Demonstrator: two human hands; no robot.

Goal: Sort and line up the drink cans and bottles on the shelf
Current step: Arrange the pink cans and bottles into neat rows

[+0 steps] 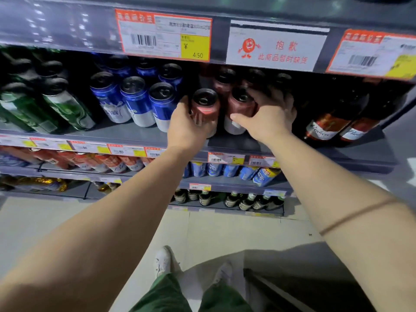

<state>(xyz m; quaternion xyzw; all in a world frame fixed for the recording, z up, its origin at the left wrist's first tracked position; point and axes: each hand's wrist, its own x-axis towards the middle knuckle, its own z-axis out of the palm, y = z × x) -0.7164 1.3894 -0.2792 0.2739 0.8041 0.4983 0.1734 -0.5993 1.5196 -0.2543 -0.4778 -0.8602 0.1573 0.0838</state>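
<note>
**Both hands on red cans**

The left hand (188, 123) grips a red can (205, 109) at the shelf (126, 134) front. The right hand (271, 115) wraps the neighbouring can (239, 109), fingers over its top. Blue cans (137, 100) stand left, bottles (333, 124) right.

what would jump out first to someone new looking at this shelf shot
Two bare arms reach to the middle shelf: the left hand holds a red can and the right hand holds its neighbour red can. Above hangs an orange-framed price tag; blue cans stand left.
</note>
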